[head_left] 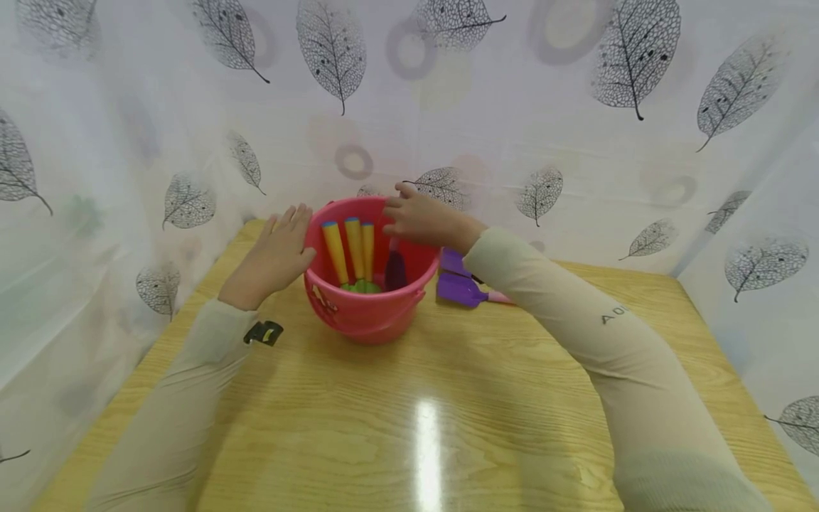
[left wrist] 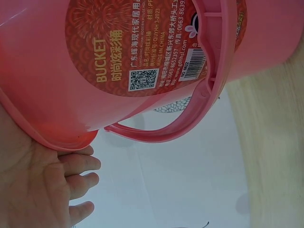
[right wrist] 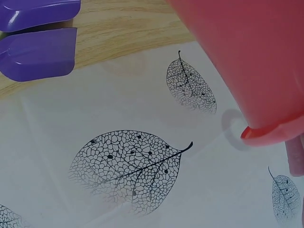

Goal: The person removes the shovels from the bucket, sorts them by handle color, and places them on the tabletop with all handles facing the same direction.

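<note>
A pink-red bucket (head_left: 367, 316) stands on the table with several yellow handles (head_left: 334, 249) with blue ends and green parts inside. My left hand (head_left: 271, 252) rests against the bucket's left rim with its fingers extended, as the left wrist view also shows. Over the right rim is my right hand (head_left: 422, 217), its fingers spread loosely. Just below them in the bucket stands a toy shovel with a dark purple blade (head_left: 395, 272). Its pinkish handle (right wrist: 295, 159) shows past the rim in the right wrist view. The right fingertips' contact with it is hidden.
Two purple toy shovels (head_left: 461, 290) lie to the bucket's right, one with a pink handle (head_left: 499, 297). The bucket's carry handle (left wrist: 185, 123) hangs down its side. A leaf-patterned curtain (head_left: 486, 142) stands behind the wooden table (head_left: 345, 434).
</note>
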The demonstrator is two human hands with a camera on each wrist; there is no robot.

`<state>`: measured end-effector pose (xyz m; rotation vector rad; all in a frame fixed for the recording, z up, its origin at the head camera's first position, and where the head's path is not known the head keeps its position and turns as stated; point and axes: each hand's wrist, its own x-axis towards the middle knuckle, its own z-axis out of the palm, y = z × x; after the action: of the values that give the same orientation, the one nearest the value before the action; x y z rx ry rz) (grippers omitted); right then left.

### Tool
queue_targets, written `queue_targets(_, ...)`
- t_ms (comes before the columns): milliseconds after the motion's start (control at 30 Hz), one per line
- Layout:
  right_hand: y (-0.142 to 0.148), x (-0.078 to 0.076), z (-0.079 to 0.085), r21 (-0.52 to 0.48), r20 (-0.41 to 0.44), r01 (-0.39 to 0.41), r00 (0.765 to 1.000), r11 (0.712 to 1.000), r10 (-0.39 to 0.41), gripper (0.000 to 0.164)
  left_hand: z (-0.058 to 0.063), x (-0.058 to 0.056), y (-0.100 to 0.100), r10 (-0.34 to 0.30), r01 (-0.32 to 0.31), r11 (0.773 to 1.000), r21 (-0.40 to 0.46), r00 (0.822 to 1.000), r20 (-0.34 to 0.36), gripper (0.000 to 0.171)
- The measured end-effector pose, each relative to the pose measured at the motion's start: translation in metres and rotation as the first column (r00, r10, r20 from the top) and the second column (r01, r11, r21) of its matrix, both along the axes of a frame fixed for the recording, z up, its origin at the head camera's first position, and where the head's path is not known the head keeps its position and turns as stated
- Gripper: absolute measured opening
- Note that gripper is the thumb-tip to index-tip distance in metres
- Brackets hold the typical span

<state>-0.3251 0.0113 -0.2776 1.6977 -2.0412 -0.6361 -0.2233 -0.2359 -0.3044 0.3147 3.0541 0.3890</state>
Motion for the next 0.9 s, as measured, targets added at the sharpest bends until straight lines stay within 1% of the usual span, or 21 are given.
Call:
queue_targets(133, 0.002, -0.001, 0.004, -0.010, 0.028, 0.021, 0.999, 1.000, -0.021, 0.019, -0.001, 0.000, 0.000, 0.000, 0.000, 1.000, -0.006, 1.000, -0.001, 0.068)
queue_targets(267, 0.004, -0.001, 0.007, -0.020, 0.018, 0.028, 0.999, 0.999, -0.028, 0.019, -0.001, 0.000, 0.000, 0.000, 0.000, 1.000, -0.005, 1.000, 0.001, 0.068)
queue_targets(433, 0.008, -0.002, 0.010, -0.065, -0.012, 0.008, 1.000, 0.998, -0.008, 0.018, 0.000, -0.001, 0.000, 0.002, -0.002, 1.000, -0.001, 1.000, 0.003, 0.067)
queue_targets(633, 0.015, -0.003, 0.011, -0.102, -0.029, -0.004, 1.000, 0.995, 0.001, 0.012, 0.001, 0.000, 0.000, 0.006, -0.006, 1.000, -0.005, 1.000, 0.002, 0.067)
queue_targets(800, 0.021, -0.004, 0.011, -0.122, -0.026, 0.006, 1.000, 0.993, -0.009, 0.013, 0.000, 0.000, 0.000, 0.005, -0.005, 1.000, -0.007, 1.000, -0.001, 0.067)
queue_targets(900, 0.025, -0.004, 0.012, -0.125, -0.021, 0.031, 0.999, 0.992, -0.034, 0.011, 0.000, 0.000, 0.000, 0.004, -0.004, 1.000, -0.007, 1.000, -0.001, 0.067)
